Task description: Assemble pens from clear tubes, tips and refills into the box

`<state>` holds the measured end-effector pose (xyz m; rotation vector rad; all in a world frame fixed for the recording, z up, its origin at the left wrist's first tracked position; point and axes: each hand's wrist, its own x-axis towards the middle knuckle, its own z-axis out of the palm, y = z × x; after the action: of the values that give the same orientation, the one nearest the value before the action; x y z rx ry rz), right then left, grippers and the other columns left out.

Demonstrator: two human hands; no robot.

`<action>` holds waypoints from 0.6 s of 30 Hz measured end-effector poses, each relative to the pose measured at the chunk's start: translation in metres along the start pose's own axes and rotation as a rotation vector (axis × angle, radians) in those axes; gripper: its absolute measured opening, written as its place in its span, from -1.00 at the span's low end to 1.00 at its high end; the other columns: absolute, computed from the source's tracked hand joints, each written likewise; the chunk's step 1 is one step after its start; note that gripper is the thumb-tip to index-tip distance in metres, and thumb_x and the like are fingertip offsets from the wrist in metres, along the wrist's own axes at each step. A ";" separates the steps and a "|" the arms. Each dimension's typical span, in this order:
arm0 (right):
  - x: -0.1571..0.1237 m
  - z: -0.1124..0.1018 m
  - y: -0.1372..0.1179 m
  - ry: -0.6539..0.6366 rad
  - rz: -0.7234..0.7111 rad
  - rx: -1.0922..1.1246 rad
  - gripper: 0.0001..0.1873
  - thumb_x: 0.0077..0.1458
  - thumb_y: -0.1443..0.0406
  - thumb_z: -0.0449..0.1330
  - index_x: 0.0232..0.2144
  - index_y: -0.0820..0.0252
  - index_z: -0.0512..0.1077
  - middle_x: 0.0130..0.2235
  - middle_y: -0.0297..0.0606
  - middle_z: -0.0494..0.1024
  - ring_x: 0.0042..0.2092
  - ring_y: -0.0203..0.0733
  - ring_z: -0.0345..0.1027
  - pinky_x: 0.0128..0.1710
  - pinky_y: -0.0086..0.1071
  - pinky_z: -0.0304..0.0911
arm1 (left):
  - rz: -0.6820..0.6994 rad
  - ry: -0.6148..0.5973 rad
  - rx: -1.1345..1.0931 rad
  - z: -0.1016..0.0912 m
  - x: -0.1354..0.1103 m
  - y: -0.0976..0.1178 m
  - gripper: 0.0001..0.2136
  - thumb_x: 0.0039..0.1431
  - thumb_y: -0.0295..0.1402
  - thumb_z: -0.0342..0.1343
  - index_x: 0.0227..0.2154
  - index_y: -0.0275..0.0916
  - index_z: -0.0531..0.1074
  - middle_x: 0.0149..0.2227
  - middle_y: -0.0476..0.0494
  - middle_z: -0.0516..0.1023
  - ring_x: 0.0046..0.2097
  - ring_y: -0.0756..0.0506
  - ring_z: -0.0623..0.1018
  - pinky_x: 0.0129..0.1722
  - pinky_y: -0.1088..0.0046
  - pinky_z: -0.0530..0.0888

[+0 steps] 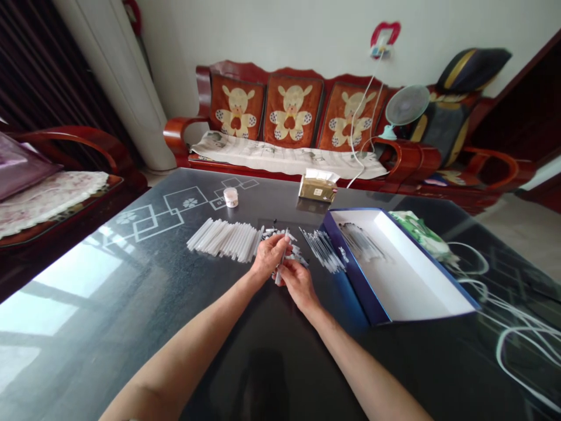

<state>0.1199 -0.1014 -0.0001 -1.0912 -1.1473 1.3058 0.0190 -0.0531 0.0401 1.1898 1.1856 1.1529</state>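
My left hand (270,255) and my right hand (300,283) meet over the dark table, both closed on one slim, translucent pen barrel (279,277). The barrel stands nearly upright between the fingers, its top poking out above my left thumb. Just left of my hands lies a row of whitish pen barrels (225,238). Behind the fingers is a loose heap of small white and black pen parts (294,252), partly hidden by my hands. To the right, a bundle of thin, dark-tipped pen refills (323,250) rests against the box.
An open blue box (357,280) with a white inside holds several finished-looking pens (362,241). A tissue box (317,188) and a small white tub (231,197) stand farther back. White cables (511,318) and a green packet (418,234) lie at right.
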 end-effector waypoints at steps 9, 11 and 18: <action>0.011 -0.023 -0.028 0.092 0.011 -0.183 -0.64 0.00 0.00 0.20 -0.28 0.13 0.48 -0.31 -0.20 0.60 -0.30 -0.11 0.51 -0.45 -0.36 0.38 | 0.097 -0.060 0.201 -0.017 0.005 0.014 -0.73 0.20 -0.17 -0.01 -0.36 -0.25 0.48 -0.57 0.02 0.40 -0.58 0.07 0.33 -0.55 0.55 0.27; 0.018 -0.031 -0.028 0.184 -0.004 -0.166 -0.59 0.01 -0.03 0.19 -0.23 0.13 0.47 -0.28 -0.19 0.60 -0.29 -0.10 0.51 -0.45 -0.36 0.39 | 0.305 -0.055 0.554 -0.022 -0.002 0.010 -0.73 0.23 -0.20 -0.03 -0.40 -0.23 0.49 -0.54 -0.03 0.44 -0.49 0.03 0.41 -0.46 0.54 0.30; 0.016 -0.034 -0.013 0.160 0.004 -0.151 -0.59 -0.02 -0.03 0.22 -0.29 0.16 0.51 -0.39 -0.23 0.60 -0.35 -0.12 0.50 -0.50 -0.39 0.36 | 0.573 -0.113 1.126 -0.020 -0.023 -0.012 -0.73 0.32 -0.23 -0.13 -0.25 -0.20 0.45 -0.36 -0.15 0.52 -0.32 -0.05 0.50 -0.37 0.51 0.33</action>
<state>0.1540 -0.0833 0.0086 -1.2848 -1.1373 1.1278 -0.0018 -0.0760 0.0285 2.5287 1.4905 0.7324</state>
